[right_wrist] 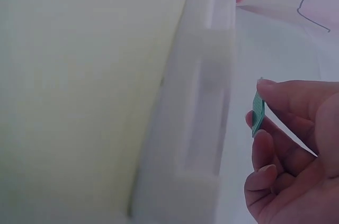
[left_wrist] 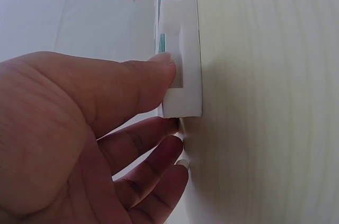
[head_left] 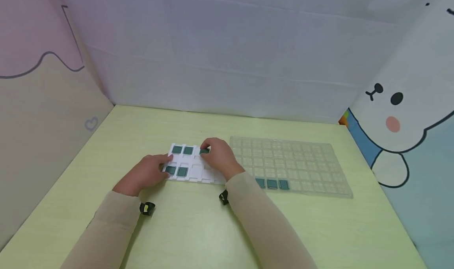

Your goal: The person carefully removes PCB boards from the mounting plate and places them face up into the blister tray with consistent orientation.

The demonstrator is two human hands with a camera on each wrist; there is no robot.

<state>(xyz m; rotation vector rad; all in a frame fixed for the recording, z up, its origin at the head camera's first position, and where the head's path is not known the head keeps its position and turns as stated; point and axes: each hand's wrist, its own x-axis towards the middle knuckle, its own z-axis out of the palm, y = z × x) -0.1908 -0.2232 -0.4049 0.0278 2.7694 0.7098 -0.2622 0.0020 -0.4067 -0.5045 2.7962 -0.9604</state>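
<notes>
A white tray (head_left: 196, 162) with square pockets lies on the table. Its left end is held by my left hand (head_left: 150, 173), and the left wrist view shows the thumb (left_wrist: 153, 78) against the tray's side. Above the tray's far row, my right hand (head_left: 220, 156) pinches a small green square chip (right_wrist: 258, 110) between thumb and fingertips, tilted on edge. Two chips (head_left: 182, 150) sit in the far row at the left, and two more (head_left: 176, 171) in the near row. My right hand and forearm hide the tray's right part.
Right of the white tray lies a large clear plastic tray (head_left: 301, 162) with many compartments. Three green chips (head_left: 272, 184) sit in its near row, beside my right sleeve. Cloth walls (head_left: 248, 64) with printed figures stand around the back and sides of the pale wooden table (head_left: 184, 229).
</notes>
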